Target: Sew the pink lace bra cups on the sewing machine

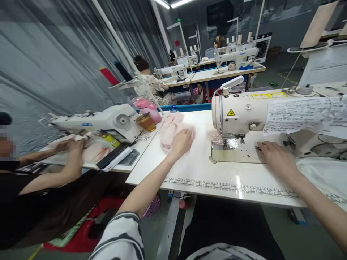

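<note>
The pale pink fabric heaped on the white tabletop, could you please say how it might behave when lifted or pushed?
The pale pink fabric would probably flop and drape, since it lies in rumpled folds. It looks thin, so it is likely light. Pushed, it may slide and bunch, as the white tabletop looks smooth and glossy.

Bare white tabletop (pixel 199 167) lies between the left hand (pixel 182 142) and the sewing machine (pixel 241 112), so a hand could pass there toward the near edge. On the right, the low presser foot (pixel 225 142) and the right hand (pixel 275 157) crowd the needle plate (pixel 235 156); on the far left, pink fabric (pixel 167 136), an amber cup (pixel 146 122) and a pink bottle (pixel 153 113) stand in the way.
</note>
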Demonstrator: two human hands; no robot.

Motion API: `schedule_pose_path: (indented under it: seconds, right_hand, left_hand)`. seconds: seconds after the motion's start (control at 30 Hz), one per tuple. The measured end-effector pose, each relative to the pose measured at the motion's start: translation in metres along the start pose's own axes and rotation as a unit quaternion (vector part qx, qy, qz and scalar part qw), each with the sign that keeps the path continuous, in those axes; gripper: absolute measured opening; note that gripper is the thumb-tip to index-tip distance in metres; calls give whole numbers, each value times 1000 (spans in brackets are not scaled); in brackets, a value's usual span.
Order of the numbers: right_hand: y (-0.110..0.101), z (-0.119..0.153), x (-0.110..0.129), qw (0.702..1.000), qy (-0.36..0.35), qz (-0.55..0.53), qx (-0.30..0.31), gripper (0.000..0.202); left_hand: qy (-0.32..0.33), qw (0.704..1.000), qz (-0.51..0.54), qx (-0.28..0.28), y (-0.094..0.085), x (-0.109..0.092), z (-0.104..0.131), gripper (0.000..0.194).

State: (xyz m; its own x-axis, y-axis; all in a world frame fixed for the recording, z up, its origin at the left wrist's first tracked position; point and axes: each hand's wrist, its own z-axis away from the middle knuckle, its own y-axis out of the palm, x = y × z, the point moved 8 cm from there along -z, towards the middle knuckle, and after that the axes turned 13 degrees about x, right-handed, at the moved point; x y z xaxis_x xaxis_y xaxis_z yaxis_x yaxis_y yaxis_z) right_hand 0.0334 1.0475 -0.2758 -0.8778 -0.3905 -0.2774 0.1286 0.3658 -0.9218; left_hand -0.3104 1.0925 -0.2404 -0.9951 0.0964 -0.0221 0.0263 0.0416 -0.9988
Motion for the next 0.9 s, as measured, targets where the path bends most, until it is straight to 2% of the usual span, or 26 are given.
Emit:
schedule_pose_path:
  seconds: [0.1,0.2,0.3,0.43,0.5,0.6,0.7,0.77,0.83,0.9]
  right_hand:
    - [-7,-11,7,999,-28,6,-29,33]
    - [-14,-16,20,997,-49,-31,-54,26]
    - [-20,-12,35,993,-69,-58,-77,27]
    - [-29,-1,44,986,-102,-73,-113,33]
    - [-28,6,43,984,-113,-79,-113,36]
    - [-17,16,39,985,-115,-88,-95,36]
    - [-5,27,37,984,-121,-115,-62,34]
    - [-5,32,41,981,-138,-128,-48,34]
    - [-15,36,49,977,-161,-129,-55,33]
    - [-30,39,58,973,-179,-125,-76,31]
  left_hand:
    - [-61,998,-11,-24,2,28,14,36]
    - [-84,996,-4,-41,3,44,17,37]
    - [-119,990,13,-74,-3,61,20,41]
    - [-236,963,48,-118,-13,104,25,46]
    - [-266,955,70,-110,-12,122,25,38]
    - [-262,954,95,-108,-13,135,24,18]
    - [-239,955,108,-136,-25,129,28,22]
    - [-190,964,118,-145,-31,110,30,27]
    - [-98,979,129,-126,-30,75,33,28]
    - [31,987,139,-73,-19,26,42,20]
